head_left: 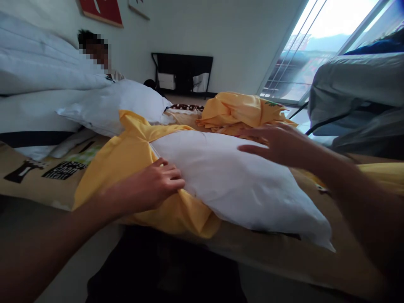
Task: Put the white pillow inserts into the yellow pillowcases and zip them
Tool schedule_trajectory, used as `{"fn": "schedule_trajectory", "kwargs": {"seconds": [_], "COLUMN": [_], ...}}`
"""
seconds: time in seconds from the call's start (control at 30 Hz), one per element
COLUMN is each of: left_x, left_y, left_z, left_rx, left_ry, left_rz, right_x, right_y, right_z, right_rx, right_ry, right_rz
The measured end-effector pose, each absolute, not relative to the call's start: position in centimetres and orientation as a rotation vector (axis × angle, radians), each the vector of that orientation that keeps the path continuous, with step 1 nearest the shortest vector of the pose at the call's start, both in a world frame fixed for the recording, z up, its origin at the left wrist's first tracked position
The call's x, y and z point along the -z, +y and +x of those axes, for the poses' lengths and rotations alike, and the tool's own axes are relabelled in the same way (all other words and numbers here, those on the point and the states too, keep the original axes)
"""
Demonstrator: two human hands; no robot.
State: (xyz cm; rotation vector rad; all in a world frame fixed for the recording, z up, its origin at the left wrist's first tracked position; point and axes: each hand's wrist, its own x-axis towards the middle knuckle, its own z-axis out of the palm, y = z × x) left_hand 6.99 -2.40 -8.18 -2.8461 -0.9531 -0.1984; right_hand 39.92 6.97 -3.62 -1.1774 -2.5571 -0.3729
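From the head camera, a white pillow (233, 185) lay across the near edge of the bed (38, 181), its left end tucked into a yellow pillowcase (126, 160) and most of its length bare; the left hand (154, 185) rested on the bunched mouth of the case where yellow cloth met white, fingers bent and pressing down, though whether they pinched the cloth or only lay on it could not be told; the right hand (277, 143) hovered flat and spread over the pillow's far side, holding nothing, at or just above the fabric; the near corner of the pillow hung over the bed's edge, so it seemed that a push from the right with too little hold at the left could slide the whole thing off toward the floor, and that the gathered mouth could fold under and jam the pillow; a second white pillow (120, 105) and a heap of yellow cloth (240, 111) lay beyond, near enough to snag; another person (97, 52) sat at the far left.
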Motion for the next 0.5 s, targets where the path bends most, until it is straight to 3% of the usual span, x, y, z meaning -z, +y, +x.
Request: {"fn": "schedule_trajectory", "kwargs": {"seconds": [0.1, 0.23, 0.37, 0.5], "left_x": [8.5, 8.0, 8.2, 9.1], "left_y": [-3.6, -3.9, -1.6, 0.2], "left_z": [7.9, 8.5, 10.2, 13.0], "left_rx": [0.289, 0.249, 0.296, 0.549], "left_ry": [-0.947, -0.891, -0.769, -0.537], "left_rz": [-2.892, -2.913, -2.728, -2.53], "right_x": [4.8, 8.5, 9.5, 6.2], "right_y": [12.4, 15.9, 15.0, 10.8], "right_z": [35.8, 32.6, 32.3, 32.0], "right_rx": [-0.04, -0.202, -0.158, 0.134], "right_ry": [-2.58, -2.523, -2.459, -2.218], "right_rz": [-1.52, -1.73, -1.759, -1.798]}}
